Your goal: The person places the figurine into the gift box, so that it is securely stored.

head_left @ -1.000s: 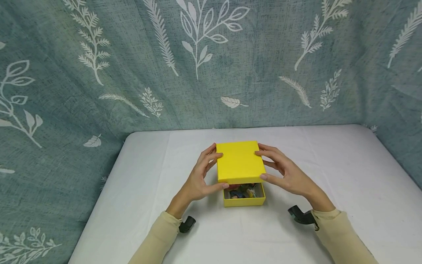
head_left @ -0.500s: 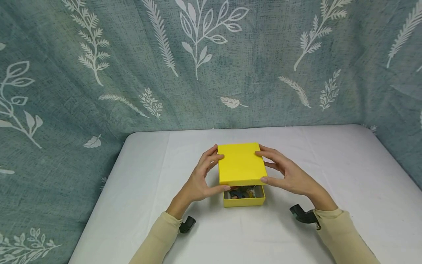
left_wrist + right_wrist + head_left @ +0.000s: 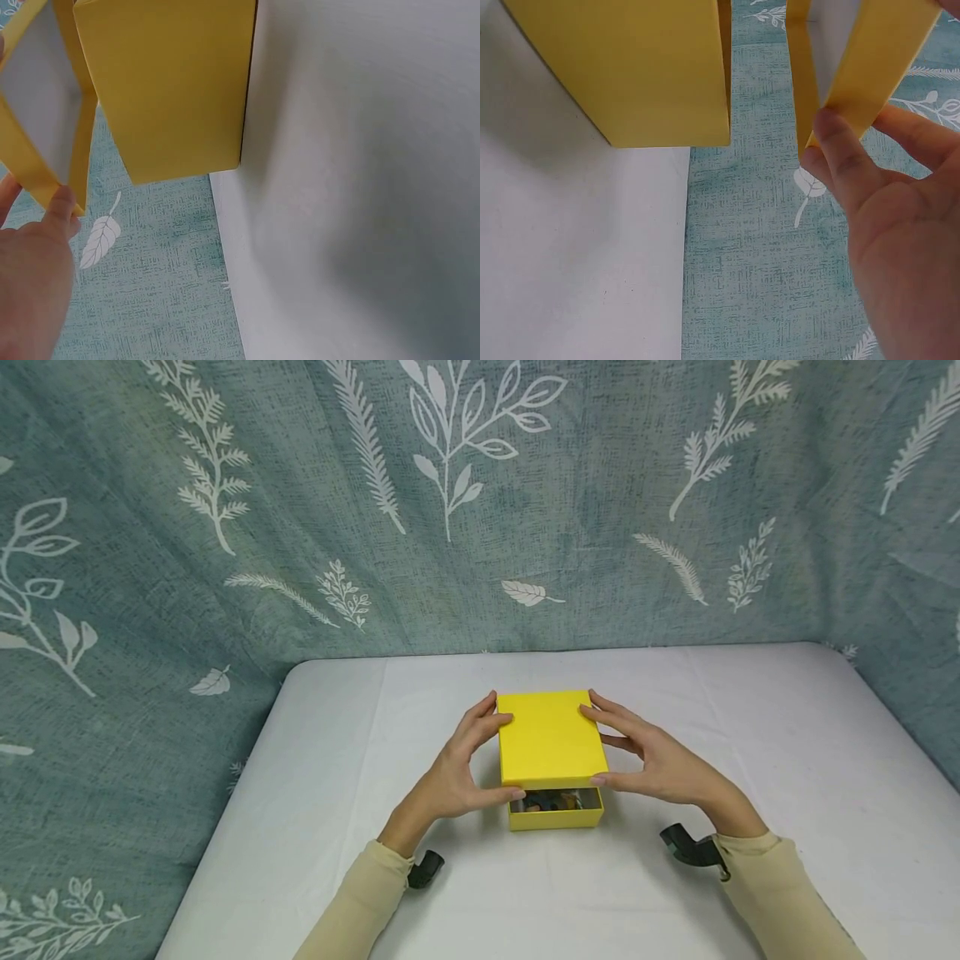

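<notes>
A square yellow lid (image 3: 551,739) is held level over a yellow box (image 3: 557,820) in the head view. My left hand (image 3: 453,783) grips its left side, with fingertips at the far edge and the thumb at the near corner. On the opposite side my right hand (image 3: 667,767) holds it the same way. Through the gap at the front, small dark and coloured items (image 3: 551,800) show inside the box; the lid hides most of them. Both wrist views show a gap between the lid (image 3: 45,90) and the box's side wall (image 3: 645,75).
The box stands on a table with a white cloth (image 3: 360,793). Behind and to the sides hangs a blue-green curtain (image 3: 585,568) with a white leaf print. A black device (image 3: 426,870) sits at the left wrist, another (image 3: 688,849) at the right.
Both hands have brought the lid down and slightly nearer, a little to the right. Less of the box's inside shows now. The box has not moved.
</notes>
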`<state>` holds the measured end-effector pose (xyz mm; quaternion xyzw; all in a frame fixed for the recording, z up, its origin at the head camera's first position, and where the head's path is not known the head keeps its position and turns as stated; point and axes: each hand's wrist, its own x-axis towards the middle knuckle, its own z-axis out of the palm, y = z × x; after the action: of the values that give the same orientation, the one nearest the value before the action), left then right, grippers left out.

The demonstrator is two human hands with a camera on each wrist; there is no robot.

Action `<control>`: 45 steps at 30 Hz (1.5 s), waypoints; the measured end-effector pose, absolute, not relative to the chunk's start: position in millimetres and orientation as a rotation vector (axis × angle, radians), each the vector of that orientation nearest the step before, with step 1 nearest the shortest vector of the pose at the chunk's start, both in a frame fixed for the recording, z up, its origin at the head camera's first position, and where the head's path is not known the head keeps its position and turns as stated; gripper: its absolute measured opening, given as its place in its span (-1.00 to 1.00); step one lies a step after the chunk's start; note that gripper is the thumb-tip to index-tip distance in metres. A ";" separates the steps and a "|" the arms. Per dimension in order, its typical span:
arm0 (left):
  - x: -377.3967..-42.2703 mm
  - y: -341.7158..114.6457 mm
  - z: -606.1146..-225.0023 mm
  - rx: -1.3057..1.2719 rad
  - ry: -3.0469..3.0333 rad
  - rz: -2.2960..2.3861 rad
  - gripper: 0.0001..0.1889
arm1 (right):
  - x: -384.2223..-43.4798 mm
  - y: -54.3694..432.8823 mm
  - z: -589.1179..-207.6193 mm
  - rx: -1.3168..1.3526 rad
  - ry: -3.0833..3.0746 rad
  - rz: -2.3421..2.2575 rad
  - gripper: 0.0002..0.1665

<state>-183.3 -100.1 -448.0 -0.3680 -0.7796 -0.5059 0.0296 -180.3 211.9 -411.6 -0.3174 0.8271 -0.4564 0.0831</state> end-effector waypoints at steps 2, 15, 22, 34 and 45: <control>-183.4 -100.4 -448.0 -1.138 -2.424 -1.537 -0.08 | -180.8 212.2 -412.3 -0.943 2.468 -1.358 -0.01; -183.2 -100.6 -450.4 -1.106 -2.544 -1.413 -0.07 | -181.7 211.9 -416.9 -0.898 2.393 -1.394 0.01; -181.7 -98.4 -449.2 -1.101 -2.586 -1.378 -0.02 | -182.1 214.8 -417.6 -0.928 2.435 -1.301 0.12; -179.5 -95.9 -456.2 -1.092 -2.719 -1.285 0.10 | -182.1 215.0 -421.1 -0.958 2.514 -1.115 0.18; -178.0 -93.7 -457.8 -1.061 -2.796 -1.172 0.16 | -180.9 212.7 -425.5 -0.944 2.602 -0.997 0.25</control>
<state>-178.0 -93.7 -457.8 -0.3302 -0.8699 -0.3646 -0.0350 -180.9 212.7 -425.5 -0.3193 0.8801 -0.3370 0.0996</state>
